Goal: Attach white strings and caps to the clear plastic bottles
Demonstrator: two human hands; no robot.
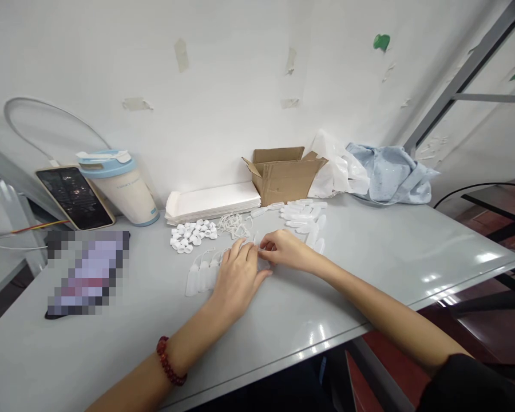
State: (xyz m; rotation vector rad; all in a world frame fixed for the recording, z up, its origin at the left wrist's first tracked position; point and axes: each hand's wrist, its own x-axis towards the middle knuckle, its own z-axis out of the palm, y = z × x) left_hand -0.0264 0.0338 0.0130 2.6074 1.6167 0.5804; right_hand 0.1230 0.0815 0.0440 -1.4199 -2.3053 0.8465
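My left hand [237,278] lies palm down over a row of flat translucent plastic pieces with thin cords at their tops [198,279], its fingers stretched forward. Close to its fingertips, my right hand [283,250] has thumb and fingers pinched together; what is between them is too small to make out. Part of the row is hidden under my left hand. Beyond the hands are a heap of white cords [234,225] and a cluster of small white ring-like caps [190,234]. Loose translucent plastic tubes [301,214] lie scattered behind my right hand.
Against the wall stand a stack of white paper or card [217,201], an open cardboard box [285,178], a white plastic bag [338,169] and a light blue cloth bundle [390,173]. At left are a phone [75,197] with a cable, a tumbler [124,189] and a blurred-out item [90,272].
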